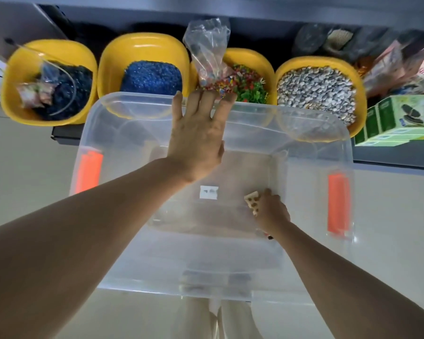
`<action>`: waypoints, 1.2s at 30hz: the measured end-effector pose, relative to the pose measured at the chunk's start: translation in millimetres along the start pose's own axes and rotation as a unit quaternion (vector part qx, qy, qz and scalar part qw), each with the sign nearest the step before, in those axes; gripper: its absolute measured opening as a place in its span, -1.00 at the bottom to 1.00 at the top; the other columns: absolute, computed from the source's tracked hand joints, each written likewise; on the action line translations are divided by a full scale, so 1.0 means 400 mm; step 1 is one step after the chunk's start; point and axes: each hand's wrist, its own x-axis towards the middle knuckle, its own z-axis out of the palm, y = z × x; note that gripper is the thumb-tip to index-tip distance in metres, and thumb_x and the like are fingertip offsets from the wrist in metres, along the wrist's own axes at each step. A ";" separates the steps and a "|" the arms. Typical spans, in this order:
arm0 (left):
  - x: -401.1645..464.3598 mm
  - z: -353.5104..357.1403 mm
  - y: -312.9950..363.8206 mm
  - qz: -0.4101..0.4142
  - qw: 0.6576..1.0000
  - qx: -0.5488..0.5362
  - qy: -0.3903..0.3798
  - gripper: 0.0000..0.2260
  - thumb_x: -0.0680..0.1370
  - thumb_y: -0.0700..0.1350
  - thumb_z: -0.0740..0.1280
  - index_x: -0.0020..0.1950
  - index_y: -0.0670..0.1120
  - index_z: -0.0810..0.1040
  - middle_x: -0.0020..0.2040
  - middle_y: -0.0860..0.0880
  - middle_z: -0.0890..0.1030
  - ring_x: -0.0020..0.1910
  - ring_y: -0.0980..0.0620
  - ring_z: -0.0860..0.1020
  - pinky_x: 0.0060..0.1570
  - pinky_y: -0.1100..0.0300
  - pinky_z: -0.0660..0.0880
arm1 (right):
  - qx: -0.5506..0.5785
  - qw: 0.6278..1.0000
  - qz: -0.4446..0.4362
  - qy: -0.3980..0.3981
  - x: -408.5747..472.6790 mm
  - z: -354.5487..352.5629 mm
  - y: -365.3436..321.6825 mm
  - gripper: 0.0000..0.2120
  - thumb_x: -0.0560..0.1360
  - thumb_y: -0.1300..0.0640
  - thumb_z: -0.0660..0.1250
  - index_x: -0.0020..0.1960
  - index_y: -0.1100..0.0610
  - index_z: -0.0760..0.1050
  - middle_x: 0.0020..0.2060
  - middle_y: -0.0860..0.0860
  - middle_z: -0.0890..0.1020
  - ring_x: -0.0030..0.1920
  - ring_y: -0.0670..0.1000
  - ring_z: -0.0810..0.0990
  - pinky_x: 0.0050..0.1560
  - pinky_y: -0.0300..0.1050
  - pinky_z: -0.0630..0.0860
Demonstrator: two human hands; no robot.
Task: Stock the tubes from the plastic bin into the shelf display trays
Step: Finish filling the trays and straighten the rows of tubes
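Observation:
A clear plastic bin [304, 148] with orange handle clips stands on the floor below me. My right hand [272, 211] is down inside it near the bottom right and grips a small beige piece with dark holes [252, 203]. My left hand [197, 135] stretches forward over the bin's far rim, fingers straight, its fingertips touching a clear bag of multicoloured gravel [209, 57] that stands in a yellow tray [255, 59]. A small white label [208, 192] lies on the bin's bottom. No tubes are visible in the bin.
Several yellow trays sit along the low shelf: one with dark gravel and small bags [47, 81], one with blue gravel [145, 69], one with pale pebbles [318, 91]. A green and white box [397, 123] and packets [402, 67] are at the right. Pale floor surrounds the bin.

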 end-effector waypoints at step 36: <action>0.071 -1.109 0.142 0.039 0.938 -0.325 -0.109 -0.59 0.44 -0.04 0.45 0.20 -0.13 0.42 0.09 -0.02 0.61 0.10 0.02 0.56 0.14 0.15 0.45 | 0.343 0.851 -0.353 0.182 -0.900 -1.165 -0.126 -0.85 0.56 0.24 0.26 -0.03 0.35 0.37 -0.13 0.35 0.55 -0.21 0.08 0.67 -0.07 0.01 0.60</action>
